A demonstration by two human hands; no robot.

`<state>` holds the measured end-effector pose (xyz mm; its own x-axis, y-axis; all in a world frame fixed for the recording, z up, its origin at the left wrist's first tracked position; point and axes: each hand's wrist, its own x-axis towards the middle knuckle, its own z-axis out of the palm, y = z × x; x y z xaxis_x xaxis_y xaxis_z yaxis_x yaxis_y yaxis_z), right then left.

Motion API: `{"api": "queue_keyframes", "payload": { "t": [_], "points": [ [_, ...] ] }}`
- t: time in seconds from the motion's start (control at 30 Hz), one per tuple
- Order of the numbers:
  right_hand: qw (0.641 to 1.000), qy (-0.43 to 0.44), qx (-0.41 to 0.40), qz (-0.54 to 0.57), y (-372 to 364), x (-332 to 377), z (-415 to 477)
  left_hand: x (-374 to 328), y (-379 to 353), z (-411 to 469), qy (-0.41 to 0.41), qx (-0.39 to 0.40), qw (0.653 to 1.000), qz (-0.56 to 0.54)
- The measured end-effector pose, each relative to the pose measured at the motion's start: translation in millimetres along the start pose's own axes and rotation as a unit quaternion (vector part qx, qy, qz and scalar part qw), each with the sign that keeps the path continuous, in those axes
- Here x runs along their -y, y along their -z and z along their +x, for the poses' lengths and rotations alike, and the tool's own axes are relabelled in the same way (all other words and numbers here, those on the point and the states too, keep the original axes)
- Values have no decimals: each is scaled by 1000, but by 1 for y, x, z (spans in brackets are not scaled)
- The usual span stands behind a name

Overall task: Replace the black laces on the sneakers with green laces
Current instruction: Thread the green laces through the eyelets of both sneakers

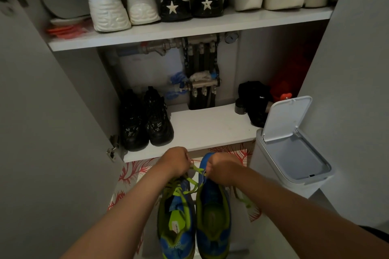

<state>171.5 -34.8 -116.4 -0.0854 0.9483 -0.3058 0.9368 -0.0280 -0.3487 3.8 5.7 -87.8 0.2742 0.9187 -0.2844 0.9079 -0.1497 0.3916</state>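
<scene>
Two blue and green sneakers hang side by side in front of an open cupboard, toes away from me. The left sneaker (177, 216) has green laces (179, 190) threaded through it. My left hand (175, 161) grips it near the toe end. The right sneaker (213, 206) is gripped at its front by my right hand (222, 169). A green lace (197, 169) runs between both hands. Another lace end (245, 200) dangles to the right of the right sneaker.
A lower white shelf (206, 130) bears black sneakers (145, 120) at left and a black item (255, 101) at right. White shoes (124, 0) fill the upper shelf. A white bin (290, 153) with raised lid stands at right. A red-patterned mat (134, 171) lies below.
</scene>
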Motion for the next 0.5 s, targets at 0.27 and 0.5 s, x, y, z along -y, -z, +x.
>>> {"api": "queue_keyframes", "payload": {
  "t": [0.27,0.5],
  "points": [
    [985,60,20,162,18,16,0,-6,10,-6,15,-13,945,-325],
    [945,61,-38,318,38,28,2,-4,15,-12,91,100,900,-414]
  ]
}}
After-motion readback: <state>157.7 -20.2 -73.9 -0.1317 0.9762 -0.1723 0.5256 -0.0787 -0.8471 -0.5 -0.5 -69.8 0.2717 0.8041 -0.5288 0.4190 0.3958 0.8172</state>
